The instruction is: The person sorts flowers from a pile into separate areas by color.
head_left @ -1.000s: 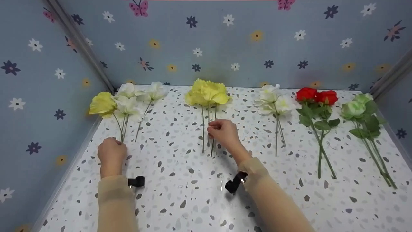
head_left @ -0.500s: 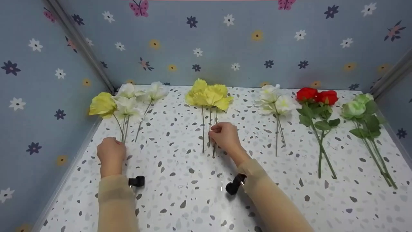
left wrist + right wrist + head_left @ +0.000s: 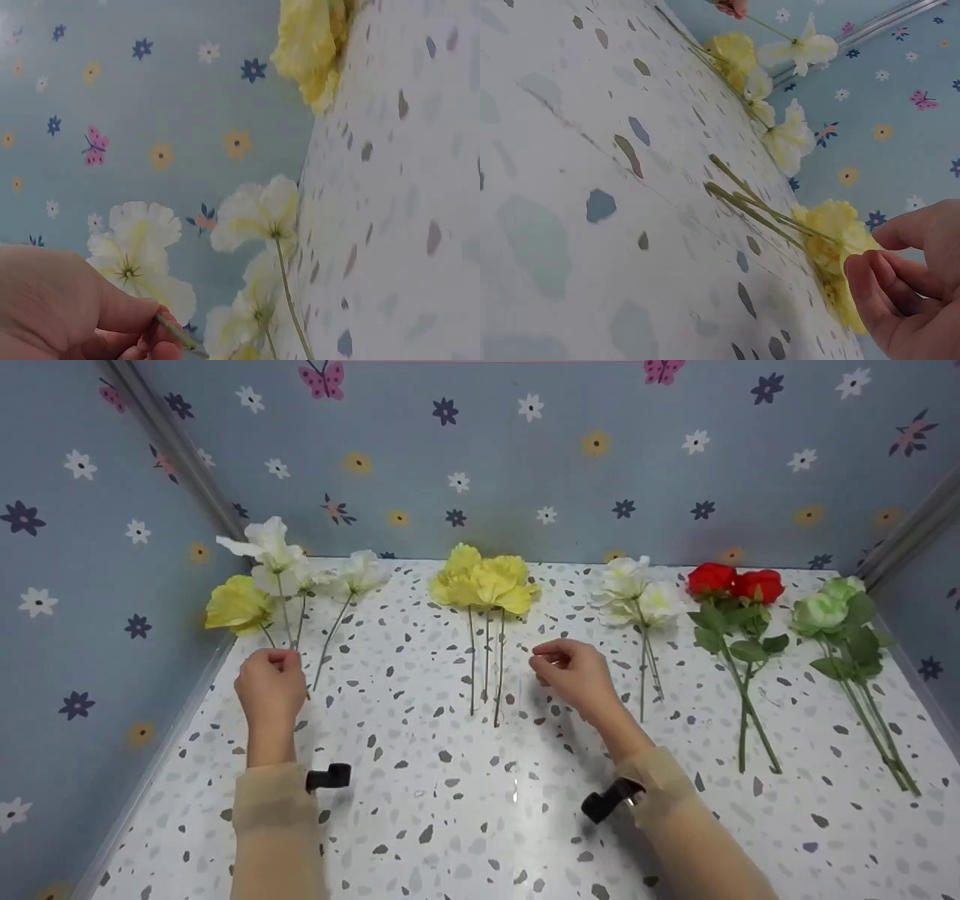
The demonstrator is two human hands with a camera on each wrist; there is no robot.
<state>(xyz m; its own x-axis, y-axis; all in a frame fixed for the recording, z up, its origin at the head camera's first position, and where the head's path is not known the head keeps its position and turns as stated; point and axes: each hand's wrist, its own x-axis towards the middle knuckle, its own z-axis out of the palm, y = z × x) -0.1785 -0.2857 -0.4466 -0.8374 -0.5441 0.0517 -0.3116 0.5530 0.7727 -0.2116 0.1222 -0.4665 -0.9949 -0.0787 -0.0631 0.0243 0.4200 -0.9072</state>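
Note:
My left hand pinches the stem of a white artificial flower, its bloom raised above the others at the left. In the left wrist view the green stem pokes out past thumb and fingertips. Behind it lie a single yellow flower and other white flowers. My right hand hovers just right of several yellow flowers, holding nothing. Its fingers are loosely bent, with a gap between thumb and forefinger. These yellow blooms lie at the back middle, stems side by side and pointing toward me.
Further right lie white flowers, red roses with crossed stems, and pale green flowers. Patterned blue panels wall the speckled white table at the back and both sides.
My right hand let go of a yellow flower's stem and moved right, away from the bunch. My left hand lifted a white flower from the left group and shifted slightly right.

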